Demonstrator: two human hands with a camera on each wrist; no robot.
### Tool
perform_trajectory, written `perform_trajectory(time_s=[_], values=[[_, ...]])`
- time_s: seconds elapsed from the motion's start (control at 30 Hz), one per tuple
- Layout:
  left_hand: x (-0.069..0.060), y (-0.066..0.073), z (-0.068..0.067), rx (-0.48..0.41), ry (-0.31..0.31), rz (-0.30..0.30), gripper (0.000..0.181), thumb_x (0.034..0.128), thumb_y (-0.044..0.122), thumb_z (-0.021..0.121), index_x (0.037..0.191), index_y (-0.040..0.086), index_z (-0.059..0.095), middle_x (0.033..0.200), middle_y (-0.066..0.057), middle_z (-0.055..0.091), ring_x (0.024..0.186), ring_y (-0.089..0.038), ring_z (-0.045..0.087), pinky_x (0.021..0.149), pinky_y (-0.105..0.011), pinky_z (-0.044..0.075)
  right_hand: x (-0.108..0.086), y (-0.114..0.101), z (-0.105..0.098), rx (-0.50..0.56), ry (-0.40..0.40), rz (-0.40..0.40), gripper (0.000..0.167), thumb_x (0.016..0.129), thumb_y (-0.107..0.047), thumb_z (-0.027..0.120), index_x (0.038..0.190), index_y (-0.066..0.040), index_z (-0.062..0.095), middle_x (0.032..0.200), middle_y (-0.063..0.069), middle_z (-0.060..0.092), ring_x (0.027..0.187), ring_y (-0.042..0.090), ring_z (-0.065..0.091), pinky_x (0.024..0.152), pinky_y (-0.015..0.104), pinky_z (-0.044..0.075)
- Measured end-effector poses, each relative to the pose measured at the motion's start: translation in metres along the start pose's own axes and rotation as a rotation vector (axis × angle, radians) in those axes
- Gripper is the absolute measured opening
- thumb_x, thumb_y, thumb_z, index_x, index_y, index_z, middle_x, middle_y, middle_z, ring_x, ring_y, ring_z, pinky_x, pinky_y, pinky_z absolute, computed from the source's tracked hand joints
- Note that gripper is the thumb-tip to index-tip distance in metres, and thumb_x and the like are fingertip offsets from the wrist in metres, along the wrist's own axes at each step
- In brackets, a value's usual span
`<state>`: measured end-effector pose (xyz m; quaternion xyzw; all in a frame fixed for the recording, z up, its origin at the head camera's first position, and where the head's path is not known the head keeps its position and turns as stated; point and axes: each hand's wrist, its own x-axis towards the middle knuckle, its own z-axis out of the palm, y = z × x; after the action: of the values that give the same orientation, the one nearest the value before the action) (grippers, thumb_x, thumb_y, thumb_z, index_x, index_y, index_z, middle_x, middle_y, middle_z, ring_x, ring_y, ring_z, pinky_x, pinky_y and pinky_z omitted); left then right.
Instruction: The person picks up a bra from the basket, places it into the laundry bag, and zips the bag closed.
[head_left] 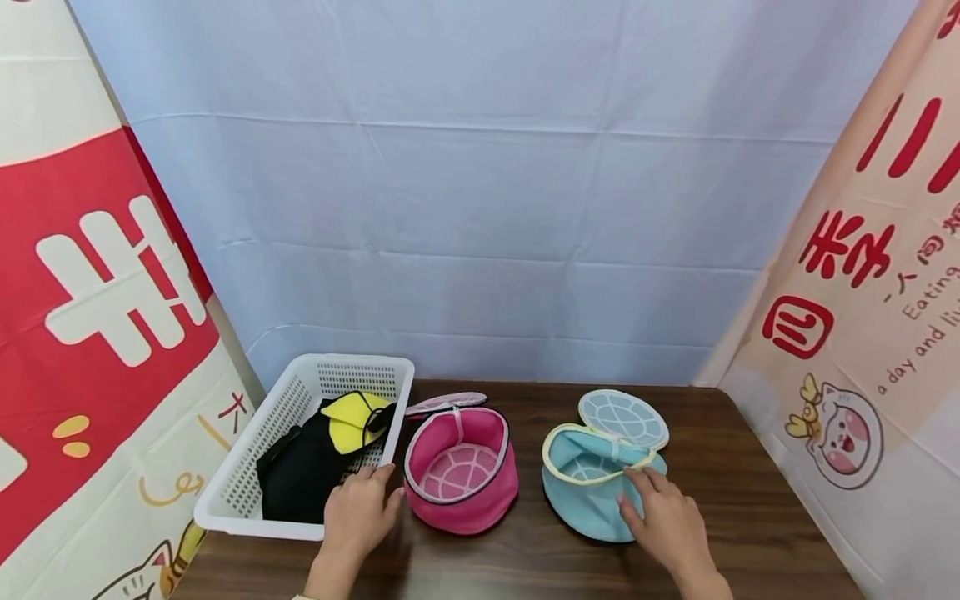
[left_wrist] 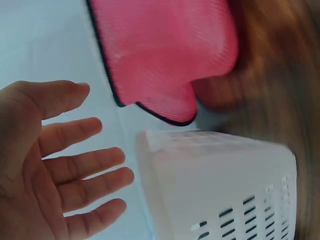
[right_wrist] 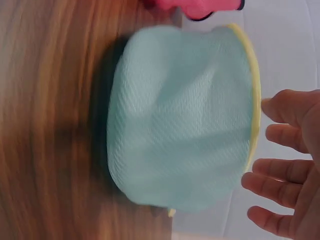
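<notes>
A pink mesh bag (head_left: 462,475) with a dark-edged rim stands in the middle, its round lid folded back. Right of it is a light blue mesh bag (right_wrist: 185,115) with a yellow rim, lid open behind. My right hand (head_left: 666,525) is at the blue bag's right rim, fingers extended; in the right wrist view the hand (right_wrist: 292,165) is beside the yellow edge, and contact is unclear. My left hand (head_left: 358,512) is over the white basket's right front edge, near the pink bag (left_wrist: 170,45). The left wrist view has that hand (left_wrist: 65,165) with spread fingers, holding nothing.
The white perforated basket (head_left: 262,527) stands at the left with black cloth (head_left: 300,475) and a yellow item (head_left: 352,421) in it. Beneath everything is a dark wooden table (head_left: 750,500). A pale blue cloth (head_left: 480,208) hangs behind, with printed cloths at both sides.
</notes>
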<state>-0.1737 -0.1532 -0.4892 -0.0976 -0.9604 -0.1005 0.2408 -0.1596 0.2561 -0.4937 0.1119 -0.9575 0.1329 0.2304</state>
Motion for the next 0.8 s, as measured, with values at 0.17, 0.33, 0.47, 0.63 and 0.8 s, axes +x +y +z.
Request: perform_trajectory(time_s=[0.17,0.33,0.47,0.63,0.8], values=[[0.000,0.001,-0.004,-0.050,0.014,-0.046,0.036,0.0742,0.028,0.075,0.101,0.004,0.070,0.092,-0.016,0.064,0.074,-0.034,0.062,0.054,-0.048,0.048,-0.001,-0.011,0.008,0.041,0.050,-0.026,0.042,0.074,-0.017,0.076,0.111,-0.001,0.065,0.107,0.023,0.060,0.086,0.038,0.060,0.055,0.052,0.045],[0.003,-0.002,-0.004,-0.064,-0.014,-0.101,0.039,0.0748,0.029,0.076,0.103,0.003,0.070,0.097,-0.018,0.064,0.078,-0.035,0.062,0.058,-0.049,0.049,-0.001,-0.021,0.014,0.060,0.083,-0.013,0.046,0.073,-0.017,0.076,0.114,0.000,0.063,0.112,0.027,0.058,0.094,0.043,0.057,0.061,0.057,0.044],[0.004,-0.007,-0.005,-0.084,-0.019,-0.120,0.039,0.0747,0.028,0.076,0.103,0.002,0.069,0.097,-0.021,0.063,0.078,-0.036,0.061,0.058,-0.049,0.049,0.002,-0.027,0.016,0.079,0.070,-0.003,0.049,0.073,-0.017,0.077,0.117,0.000,0.061,0.115,0.027,0.056,0.096,0.044,0.056,0.066,0.060,0.043],[0.008,-0.013,-0.006,-0.088,-0.054,-0.163,0.041,0.0755,0.028,0.075,0.106,0.001,0.068,0.100,-0.023,0.062,0.079,-0.038,0.061,0.059,-0.050,0.049,0.008,-0.035,0.018,0.089,0.072,-0.019,0.052,0.073,-0.018,0.078,0.119,-0.001,0.061,0.116,0.026,0.055,0.096,0.043,0.056,0.067,0.060,0.043],[0.011,-0.021,-0.005,-0.090,-0.108,-0.204,0.043,0.0765,0.029,0.073,0.108,0.001,0.067,0.104,-0.025,0.060,0.084,-0.040,0.059,0.062,-0.053,0.048,0.015,-0.043,0.021,0.102,0.124,-0.083,0.050,0.071,-0.016,0.079,0.116,-0.001,0.062,0.114,0.025,0.057,0.097,0.041,0.057,0.064,0.056,0.045]])
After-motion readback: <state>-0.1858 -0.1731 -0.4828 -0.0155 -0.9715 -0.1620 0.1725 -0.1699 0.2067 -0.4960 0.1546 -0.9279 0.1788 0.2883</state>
